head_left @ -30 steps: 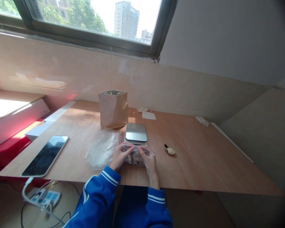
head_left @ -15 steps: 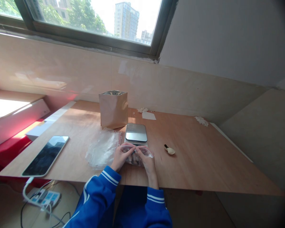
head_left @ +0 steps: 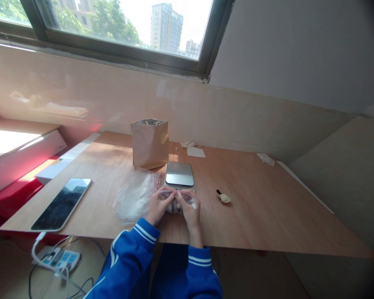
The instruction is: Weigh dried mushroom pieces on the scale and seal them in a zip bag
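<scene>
Both hands pinch the top edge of a clear zip-lock bag [head_left: 174,207] that has small pale and dark pieces inside. My left hand [head_left: 158,205] grips the left part of the rim, and my right hand [head_left: 190,207] grips it close by, the thumbs almost meeting at the middle. Part of the bag is hidden behind the fingers. Just beyond it lies a digital scale [head_left: 179,173] with a bare metal plate. A stack of empty clear zip-lock bags [head_left: 134,197] is beside my left hand. To the right rests a pale spoon [head_left: 224,198] with a dark handle end.
An upright kraft pouch [head_left: 149,145] with a foil lining stands open behind the scale. A phone [head_left: 62,203] on a charging cable lies at the left, above a power strip [head_left: 60,259]. Paper scraps [head_left: 195,152] lie near the wall.
My right hand has shifted slightly left along the bag's rim, closer to my left hand. My left hand stays in nearly the same place.
</scene>
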Demonstrator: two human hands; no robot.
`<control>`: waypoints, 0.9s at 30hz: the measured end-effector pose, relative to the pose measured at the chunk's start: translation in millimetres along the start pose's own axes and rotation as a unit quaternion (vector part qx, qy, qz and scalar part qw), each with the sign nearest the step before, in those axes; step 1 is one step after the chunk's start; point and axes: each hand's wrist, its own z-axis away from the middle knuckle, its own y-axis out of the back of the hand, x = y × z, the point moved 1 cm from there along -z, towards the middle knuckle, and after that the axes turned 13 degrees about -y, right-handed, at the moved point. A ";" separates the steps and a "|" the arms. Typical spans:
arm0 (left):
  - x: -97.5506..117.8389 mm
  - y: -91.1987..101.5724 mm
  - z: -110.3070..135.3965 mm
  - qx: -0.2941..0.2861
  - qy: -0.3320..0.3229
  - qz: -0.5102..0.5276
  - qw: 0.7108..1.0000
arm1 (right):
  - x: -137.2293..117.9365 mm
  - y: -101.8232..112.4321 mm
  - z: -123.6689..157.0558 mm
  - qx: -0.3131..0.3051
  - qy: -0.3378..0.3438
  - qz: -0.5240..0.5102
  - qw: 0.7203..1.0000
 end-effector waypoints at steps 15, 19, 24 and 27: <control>3.3 1.4 -0.6 0.050 0.025 0.053 0.997 | 4.8 4.1 1.8 -0.002 -0.085 -0.055 0.995; 2.0 1.5 -0.4 0.069 0.036 0.056 0.995 | 3.6 4.9 3.2 -0.021 -0.105 -0.058 0.993; -2.4 1.7 -0.2 0.074 0.034 0.056 0.995 | 5.0 7.6 1.2 0.022 -0.093 -0.055 0.994; -4.6 1.3 0.5 0.081 0.050 0.075 0.993 | 8.6 12.5 -0.9 0.097 -0.089 -0.050 0.990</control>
